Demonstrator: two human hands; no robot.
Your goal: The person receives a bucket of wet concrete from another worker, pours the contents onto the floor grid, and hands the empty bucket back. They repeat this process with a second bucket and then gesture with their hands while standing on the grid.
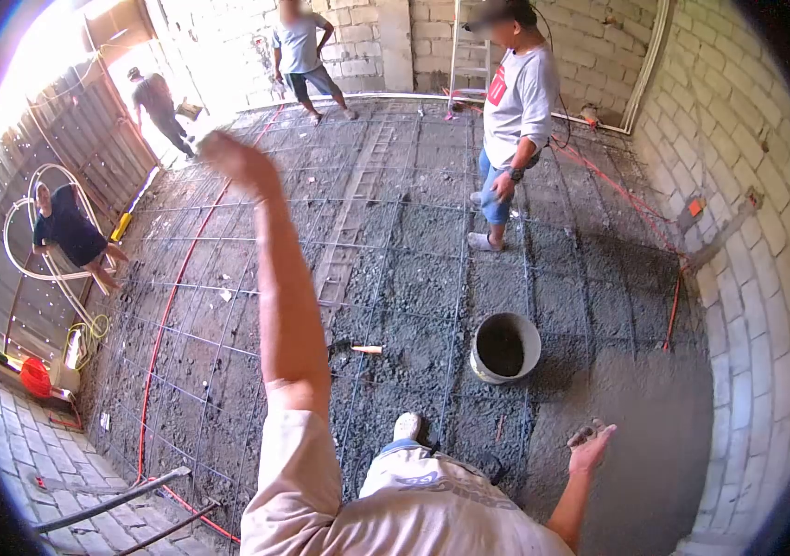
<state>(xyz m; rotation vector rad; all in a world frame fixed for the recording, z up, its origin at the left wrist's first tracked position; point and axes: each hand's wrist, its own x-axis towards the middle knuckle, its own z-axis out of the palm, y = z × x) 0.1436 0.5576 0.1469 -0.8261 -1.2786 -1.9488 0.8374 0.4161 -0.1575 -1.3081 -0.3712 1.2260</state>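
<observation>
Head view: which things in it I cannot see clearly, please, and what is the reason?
- Left hand, head view: motion blur hides the fingers and anything held.
- Bucket, head view: dark inside, contents unclear.
- Tool with pale handle, head view: its dark end is too small to identify.
- Shirt print, head view: folds hide the words.
</observation>
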